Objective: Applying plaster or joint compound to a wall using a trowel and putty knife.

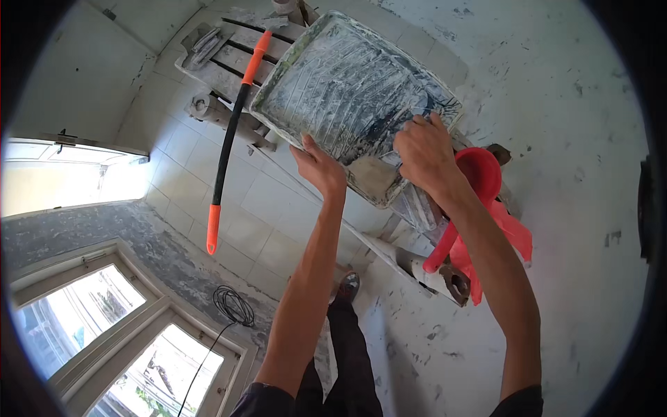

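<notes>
A large paint tray (326, 83), its ribbed bed smeared with grey-white paint, lies tilted in front of me. My left hand (321, 169) is closed on its near-left rim, the thumb along the edge and the other fingers mostly hidden. A pool of beige-grey paint (374, 175) sits in the tray's near corner. Over the right part of the tray my right hand (425, 154) is curled into a fist. What it grips is hidden; a small bluish-grey patch shows just beyond the knuckles. Beside the right forearm is a red dipper (481, 174) with a long handle.
The tray rests on a paint-splashed slatted stand (229, 80). An orange-and-black pole (236, 128) leans at its left. Red plastic sheeting (511, 233) hangs near the dipper. A black cable coil (234, 306) lies by the window wall. Paint spots the floor (556, 139).
</notes>
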### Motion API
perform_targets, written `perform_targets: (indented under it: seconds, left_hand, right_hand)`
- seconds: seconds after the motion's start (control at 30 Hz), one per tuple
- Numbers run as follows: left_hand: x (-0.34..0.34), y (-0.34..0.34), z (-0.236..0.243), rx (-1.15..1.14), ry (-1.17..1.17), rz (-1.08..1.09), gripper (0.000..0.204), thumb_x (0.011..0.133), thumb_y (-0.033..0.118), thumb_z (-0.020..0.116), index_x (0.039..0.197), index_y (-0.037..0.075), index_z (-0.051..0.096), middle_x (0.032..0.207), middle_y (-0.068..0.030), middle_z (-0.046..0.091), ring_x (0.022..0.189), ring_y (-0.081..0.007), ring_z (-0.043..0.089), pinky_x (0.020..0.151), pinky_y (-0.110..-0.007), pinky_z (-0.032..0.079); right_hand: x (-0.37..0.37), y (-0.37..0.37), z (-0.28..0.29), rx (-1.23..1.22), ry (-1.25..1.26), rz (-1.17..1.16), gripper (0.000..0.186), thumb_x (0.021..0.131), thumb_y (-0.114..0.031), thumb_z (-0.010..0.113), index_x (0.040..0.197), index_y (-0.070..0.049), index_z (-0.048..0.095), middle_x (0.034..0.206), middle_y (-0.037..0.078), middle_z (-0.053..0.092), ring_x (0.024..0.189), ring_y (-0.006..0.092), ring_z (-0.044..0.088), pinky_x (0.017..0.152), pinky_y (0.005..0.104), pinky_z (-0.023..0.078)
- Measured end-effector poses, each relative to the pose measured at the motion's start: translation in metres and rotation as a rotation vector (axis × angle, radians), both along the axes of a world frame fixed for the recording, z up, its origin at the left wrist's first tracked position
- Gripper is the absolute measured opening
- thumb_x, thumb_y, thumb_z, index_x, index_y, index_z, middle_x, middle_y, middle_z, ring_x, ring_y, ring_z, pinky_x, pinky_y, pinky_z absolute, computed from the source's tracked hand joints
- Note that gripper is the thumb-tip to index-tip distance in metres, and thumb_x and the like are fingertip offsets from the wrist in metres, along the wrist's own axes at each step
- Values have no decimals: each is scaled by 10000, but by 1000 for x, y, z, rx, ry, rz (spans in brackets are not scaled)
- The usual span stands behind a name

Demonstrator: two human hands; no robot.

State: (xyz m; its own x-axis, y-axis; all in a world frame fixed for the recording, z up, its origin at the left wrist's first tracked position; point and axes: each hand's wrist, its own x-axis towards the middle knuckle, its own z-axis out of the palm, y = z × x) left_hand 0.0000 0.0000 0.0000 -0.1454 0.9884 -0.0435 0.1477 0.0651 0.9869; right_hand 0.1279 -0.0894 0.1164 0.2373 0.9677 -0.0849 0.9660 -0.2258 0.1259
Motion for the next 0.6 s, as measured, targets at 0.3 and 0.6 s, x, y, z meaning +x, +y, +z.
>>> perform_targets:
  seconds: [0.3,0.6]
  left_hand:
    - [-3,-1,9,-50,-1,-3,445,1071,383,381,1040,-52,473,647,-57,393,608,-161,346,578,-360,343]
    - [-5,2,10,-94,-6,-18,480,1059,422,384,1000,-43,485,761,-99,427,718,-215,382,699,-386,376]
  right_hand:
    - [-4,-6,16,-5,136,88,140,608,-64,767,698,-94,664,811,103,685,934,271,634,910,437,426]
    - [7,11,17,92,70,94,131,610,-48,763,673,-100,660,764,100,670,887,261,642,905,423,429]
